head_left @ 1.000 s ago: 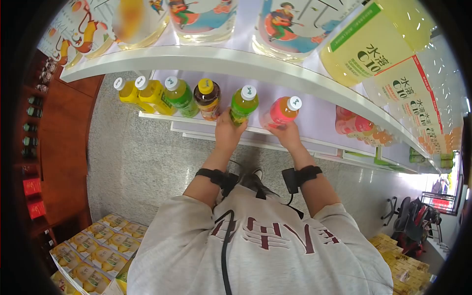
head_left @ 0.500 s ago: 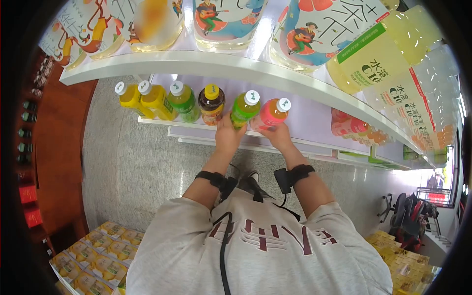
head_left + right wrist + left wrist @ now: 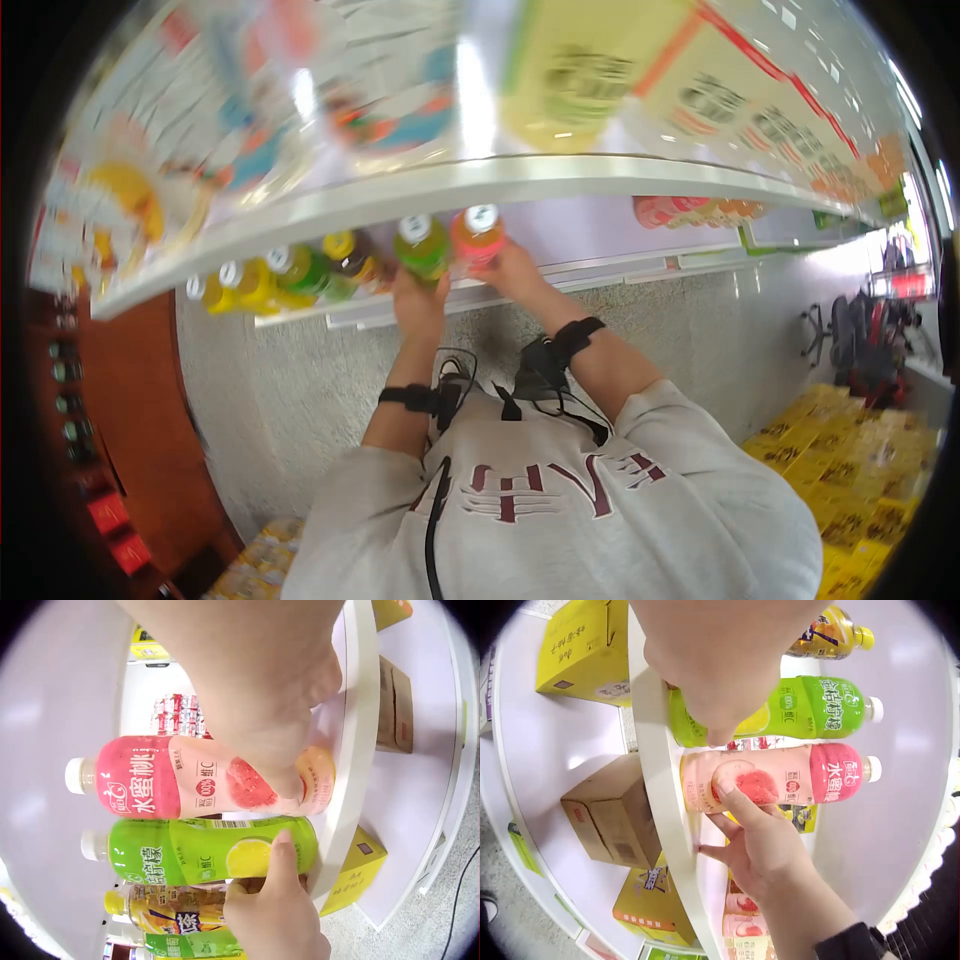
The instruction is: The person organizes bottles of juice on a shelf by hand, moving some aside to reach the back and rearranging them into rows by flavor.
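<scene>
My left hand [image 3: 418, 305] grips the lower part of a green lemon drink bottle [image 3: 424, 252] with a white cap. My right hand [image 3: 517, 273] holds a pink peach drink bottle [image 3: 477, 240] low down, its thumb across the label in the left wrist view. Both bottles stand upright side by side at the front edge of the white shelf [image 3: 590, 235]. To their left is a brown tea bottle [image 3: 350, 258] with a yellow cap, followed by another green bottle [image 3: 303, 272] and yellow bottles [image 3: 250, 285].
An upper shelf edge [image 3: 480, 180] with large drink displays overhangs the bottles. More peach bottles [image 3: 670, 211] sit farther right. On the lower shelf is a brown carton [image 3: 615, 810]. Yellow cartons [image 3: 850, 470] are stacked on the right, and a brown wooden cabinet [image 3: 140, 400] stands left.
My right hand has brought the pink bottle leftward until it stands beside the green one. The head view has swung, so the shelf appears shifted left and blurred. The left hand stays on the green bottle.
</scene>
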The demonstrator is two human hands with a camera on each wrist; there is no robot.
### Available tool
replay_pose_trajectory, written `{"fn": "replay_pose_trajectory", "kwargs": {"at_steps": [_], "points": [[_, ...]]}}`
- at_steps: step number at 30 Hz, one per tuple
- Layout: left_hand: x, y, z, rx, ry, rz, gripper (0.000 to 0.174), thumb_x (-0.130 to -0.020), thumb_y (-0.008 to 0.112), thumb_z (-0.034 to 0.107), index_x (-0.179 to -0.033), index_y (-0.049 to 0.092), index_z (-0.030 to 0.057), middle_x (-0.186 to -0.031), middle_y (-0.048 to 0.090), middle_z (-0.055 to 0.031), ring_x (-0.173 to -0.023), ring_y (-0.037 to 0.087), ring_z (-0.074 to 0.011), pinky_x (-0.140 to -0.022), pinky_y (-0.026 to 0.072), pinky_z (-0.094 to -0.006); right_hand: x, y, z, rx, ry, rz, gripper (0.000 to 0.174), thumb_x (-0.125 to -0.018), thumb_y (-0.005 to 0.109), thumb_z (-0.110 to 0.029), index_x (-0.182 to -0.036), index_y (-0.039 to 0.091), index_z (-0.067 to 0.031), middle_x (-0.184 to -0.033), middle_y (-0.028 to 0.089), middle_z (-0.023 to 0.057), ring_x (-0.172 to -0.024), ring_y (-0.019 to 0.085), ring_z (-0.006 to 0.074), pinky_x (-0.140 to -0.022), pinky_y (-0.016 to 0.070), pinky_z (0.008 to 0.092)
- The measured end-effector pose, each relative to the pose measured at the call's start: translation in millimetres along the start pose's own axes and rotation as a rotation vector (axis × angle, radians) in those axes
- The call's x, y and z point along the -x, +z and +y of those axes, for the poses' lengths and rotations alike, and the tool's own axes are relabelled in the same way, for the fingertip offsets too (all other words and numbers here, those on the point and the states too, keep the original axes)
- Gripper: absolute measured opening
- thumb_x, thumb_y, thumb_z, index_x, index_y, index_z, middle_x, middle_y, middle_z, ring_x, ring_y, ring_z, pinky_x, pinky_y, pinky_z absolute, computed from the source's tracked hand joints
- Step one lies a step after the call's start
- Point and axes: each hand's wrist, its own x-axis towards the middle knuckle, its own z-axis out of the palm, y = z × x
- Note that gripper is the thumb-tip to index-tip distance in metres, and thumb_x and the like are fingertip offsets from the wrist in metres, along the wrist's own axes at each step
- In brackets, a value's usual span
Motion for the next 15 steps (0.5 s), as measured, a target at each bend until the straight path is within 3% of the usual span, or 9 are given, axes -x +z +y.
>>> {"fn": "replay_pose_trajectory", "kwargs": {"at_steps": [3, 4, 6, 9, 10, 11, 13, 14, 15], "points": [[1, -1, 20, 0.063, 0.064, 0.108, 0.043, -0.074, 0.074, 0.011, -0.111, 0.055, -0.0003, -0.106, 0.060, -0.0159, -0.096, 0.059, -0.0328, -0.084, 0.0463, -0.0381, -6, 13, 8, -0.044, 0.001, 0.051, 0.063, -0.070, 0.078, -0.025, -0.122, 0.049, -0.0048, -0.123, 0.053, 0.0173, -0.113, 0.053, 0.0354, -0.091, 0.0427, 0.0551], [0, -4, 28, 0.241, -0.014, -0.013, 0.055, -0.076, 0.076, 0.015, -0.118, 0.046, -0.0030, -0.108, 0.059, -0.0204, -0.099, 0.060, -0.0302, -0.084, 0.0480, -0.0378, -11, 22, 23, 0.057, 0.059, 0.044, 0.064, -0.071, 0.077, -0.029, -0.123, 0.047, -0.0054, -0.125, 0.051, 0.0169, -0.115, 0.051, 0.0359, -0.089, 0.0401, 0.0623], [4, 15, 0, 0.317, -0.026, 0.045, 0.052, -0.077, 0.073, 0.007, -0.120, 0.046, -0.0030, -0.110, 0.058, -0.0168, -0.098, 0.058, -0.0260, -0.084, 0.0479, -0.0371, -7, 20, 17, 0.190, 0.051, -0.019, 0.071, -0.069, 0.077, -0.036, -0.124, 0.044, -0.0060, -0.125, 0.049, 0.0163, -0.115, 0.050, 0.0370, -0.081, 0.0375, 0.0699], [17, 12, 18, 0.020, -0.169, 0.117, 0.055, -0.077, 0.074, 0.010, -0.122, 0.047, -0.0035, -0.118, 0.055, -0.0201, -0.101, 0.059, -0.0302, -0.086, 0.0479, -0.0393, 7, -20, -3, 0.230, 0.136, -0.163, 0.077, -0.065, 0.079, -0.035, -0.126, 0.043, -0.0056, -0.128, 0.047, 0.0158, -0.116, 0.049, 0.0357, -0.083, 0.0423, 0.0607], [23, 5, 30, -0.386, -0.015, 0.143, 0.051, -0.078, 0.073, 0.022, -0.118, 0.053, -0.0035, -0.114, 0.059, -0.0217, -0.100, 0.060, -0.0344, -0.085, 0.0481, -0.0421, 13, -27, 8, 0.131, 0.044, -0.074, 0.069, -0.067, 0.078, -0.032, -0.123, 0.046, -0.0062, -0.121, 0.053, 0.0156, -0.111, 0.053, 0.0338, -0.083, 0.0447, 0.0512], [27, -2, 36, -0.533, -0.146, -0.001, 0.047, -0.079, 0.070, 0.029, -0.111, 0.058, -0.0029, -0.106, 0.062, -0.0216, -0.098, 0.061, -0.0354, -0.083, 0.0482, -0.0425, 17, -39, 17, 0.036, -0.046, 0.011, 0.062, -0.069, 0.078, -0.029, -0.119, 0.050, -0.0068, -0.114, 0.059, 0.0154, -0.106, 0.057, 0.0319, -0.083, 0.0472, 0.0418], [25, -5, 56, -0.699, -0.266, -0.148, 0.045, -0.080, 0.067, 0.035, -0.105, 0.063, -0.0024, -0.099, 0.066, -0.0214, -0.095, 0.062, -0.0363, -0.082, 0.0483, -0.0429, 27, -92, 35, -0.122, -0.011, -0.074, 0.056, -0.069, 0.077, -0.029, -0.116, 0.053, -0.0071, -0.109, 0.061, 0.0144, -0.100, 0.060, 0.0317, -0.080, 0.0481, 0.0419], [25, -5, 70, -0.745, -0.330, -0.385, 0.040, -0.081, 0.062, 0.038, -0.092, 0.067, -0.0004, -0.085, 0.067, -0.0180, -0.085, 0.065, -0.0334, -0.079, 0.0493, -0.0412, 35, -122, 45, -0.259, 0.014, -0.188, 0.051, -0.070, 0.076, -0.028, -0.112, 0.056, -0.0075, -0.104, 0.064, 0.0134, -0.094, 0.062, 0.0314, -0.076, 0.0490, 0.0420], [27, -7, 84, -0.786, -0.403, -0.620, 0.042, -0.082, 0.058, 0.042, -0.080, 0.071, 0.0017, -0.071, 0.068, -0.0146, -0.075, 0.067, -0.0304, -0.075, 0.0503, -0.0395, 43, -148, 55, -0.234, 0.016, -0.101, 0.046, -0.070, 0.076, -0.029, -0.105, 0.059, -0.0052, -0.093, 0.066, 0.0138, -0.087, 0.064, 0.0314, -0.075, 0.0502, 0.0404]]}}
